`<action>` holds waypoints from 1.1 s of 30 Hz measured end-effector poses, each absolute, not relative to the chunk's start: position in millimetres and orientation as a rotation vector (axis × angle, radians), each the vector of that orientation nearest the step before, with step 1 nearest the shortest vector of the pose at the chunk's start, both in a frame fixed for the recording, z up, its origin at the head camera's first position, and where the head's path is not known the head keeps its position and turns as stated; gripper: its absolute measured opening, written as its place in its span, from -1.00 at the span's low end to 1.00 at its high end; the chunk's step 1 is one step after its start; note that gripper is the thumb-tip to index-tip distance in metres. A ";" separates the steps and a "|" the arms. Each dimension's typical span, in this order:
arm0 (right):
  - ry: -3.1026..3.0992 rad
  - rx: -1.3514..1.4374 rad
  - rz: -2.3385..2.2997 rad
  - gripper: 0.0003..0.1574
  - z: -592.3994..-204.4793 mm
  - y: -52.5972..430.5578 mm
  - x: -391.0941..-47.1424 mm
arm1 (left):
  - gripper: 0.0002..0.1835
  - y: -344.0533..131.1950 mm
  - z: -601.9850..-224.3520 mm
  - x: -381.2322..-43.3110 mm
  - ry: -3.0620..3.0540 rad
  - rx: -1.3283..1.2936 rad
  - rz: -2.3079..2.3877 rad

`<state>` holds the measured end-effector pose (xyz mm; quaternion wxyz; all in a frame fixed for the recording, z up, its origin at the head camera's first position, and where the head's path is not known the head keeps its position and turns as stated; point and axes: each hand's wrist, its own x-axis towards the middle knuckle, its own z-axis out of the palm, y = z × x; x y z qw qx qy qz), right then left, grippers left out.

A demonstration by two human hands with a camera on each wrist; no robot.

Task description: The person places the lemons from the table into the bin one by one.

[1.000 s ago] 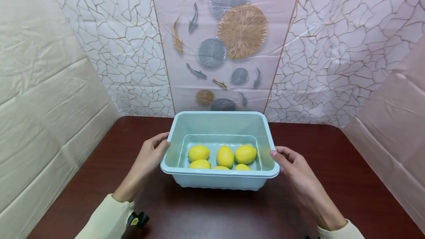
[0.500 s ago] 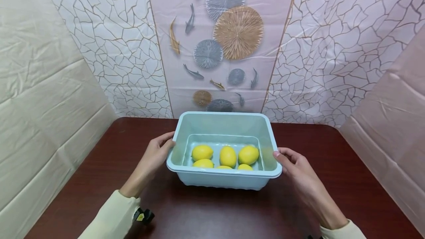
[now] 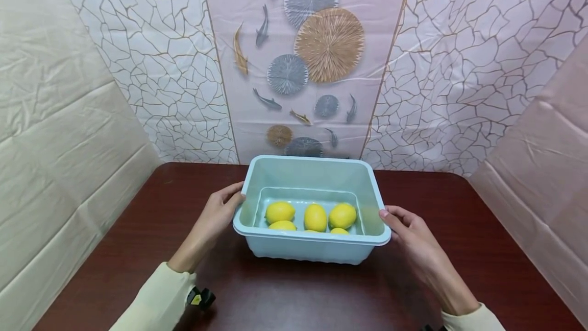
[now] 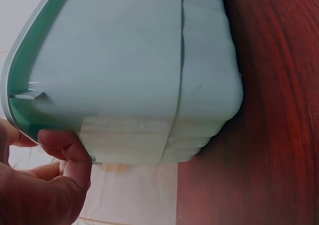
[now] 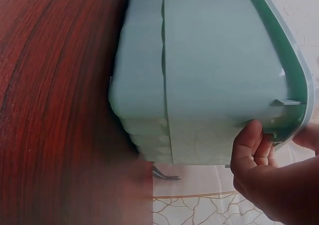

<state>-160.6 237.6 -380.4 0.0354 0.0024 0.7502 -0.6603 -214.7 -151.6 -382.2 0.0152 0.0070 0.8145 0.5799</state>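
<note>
A pale blue-green plastic basin [image 3: 312, 246] stands on the dark red table, with several yellow lemons [image 3: 315, 217] lying on its floor. Its front wall partly hides the nearer lemons. My left hand [image 3: 216, 216] grips the rim at the basin's left side. In the left wrist view, the fingers [image 4: 65, 142] of that hand curl under the lip. My right hand [image 3: 413, 234] pinches the rim on the opposite side, thumb on top. Seen from the right wrist, its fingers [image 5: 246, 140] are bent up beneath the rim against the outer wall.
The wood-grain table [image 3: 294, 300] reaches back to a patterned wall covering [image 3: 328, 45] with fish and round designs, close behind the basin. Beige cloth panels [image 3: 69, 142] rise along both sides. A small black device [image 3: 200, 298] sits at the left sleeve cuff.
The basin has shifted slightly to the right in the head view, and my left hand has moved right with it. The view itself has moved a little. Both hands keep their hold.
</note>
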 end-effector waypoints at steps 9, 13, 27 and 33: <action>2.213 0.026 -2.096 -0.30 -382.5 238.7 -162.6 | -0.49 -152.3 -382.8 -211.7 2.524 0.032 1.805; 2.208 0.040 -2.084 -0.29 -382.2 239.8 -163.0 | -0.50 -152.0 -383.0 -211.7 2.532 0.044 1.802; 2.252 0.057 -1.993 -0.22 -379.0 241.1 -166.6 | -0.50 -151.3 -381.4 -213.4 2.535 0.019 1.799; 2.266 0.086 -1.965 -0.22 -377.5 240.2 -165.8 | -0.51 -152.3 -380.3 -212.7 2.534 0.036 1.807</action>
